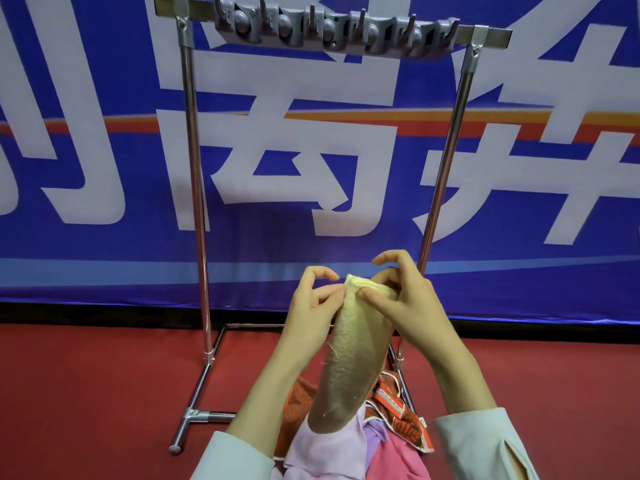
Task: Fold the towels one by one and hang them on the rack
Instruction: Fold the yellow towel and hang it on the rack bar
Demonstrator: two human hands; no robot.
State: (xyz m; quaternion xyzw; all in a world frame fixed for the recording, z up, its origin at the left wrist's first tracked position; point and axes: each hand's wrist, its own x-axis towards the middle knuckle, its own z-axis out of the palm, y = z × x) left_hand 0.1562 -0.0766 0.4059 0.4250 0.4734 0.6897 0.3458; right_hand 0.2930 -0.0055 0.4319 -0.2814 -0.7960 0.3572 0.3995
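A pale yellow towel (346, 358), folded into a long narrow strip, hangs upright in front of me. My left hand (311, 306) pinches its top left edge and my right hand (405, 299) pinches its top right corner. Behind it stands a metal rack (194, 168) with two chrome posts and a grey hook bar (332, 29) across the top; nothing hangs on the hooks. Below my forearms lies a heap of other towels (353, 441): lilac, pink and an orange patterned one.
The rack's base rails (194, 414) rest on the red floor (86, 393). A blue banner (311, 168) with large white characters fills the wall right behind the rack.
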